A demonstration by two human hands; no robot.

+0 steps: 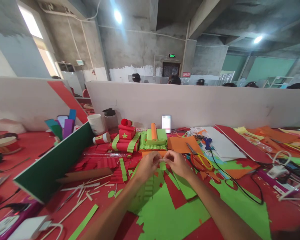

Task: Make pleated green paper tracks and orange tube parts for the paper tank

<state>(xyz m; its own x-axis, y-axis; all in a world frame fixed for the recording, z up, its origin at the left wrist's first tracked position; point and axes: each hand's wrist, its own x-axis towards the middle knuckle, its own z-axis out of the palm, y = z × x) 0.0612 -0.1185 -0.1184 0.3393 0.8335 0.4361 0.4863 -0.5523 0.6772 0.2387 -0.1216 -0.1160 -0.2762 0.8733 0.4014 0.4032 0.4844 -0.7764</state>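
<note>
My left hand (148, 166) and my right hand (179, 164) meet over the middle of the table, thumbs and index fingers pinched together. What lies between the fingertips is too small to make out. Just below them shows a small green piece (163, 166); I cannot tell whether it is held. Behind the fingers lies an orange strip (147, 154). Beyond it stands a green foam model (157, 136) with an orange roll (153, 131) on top. Left of that is a red model (127, 133) with green bands and a star. Green foam sheets (165, 213) spread under my forearms.
To the right lie scissors with yellow and orange handles (202, 160), a blue glue gun (208, 143) with a black cable, and a white board (225, 146). A green board (52, 166) stands upright at left. Paper cups (96, 124) and a phone (166, 123) stand by the partition (190, 103).
</note>
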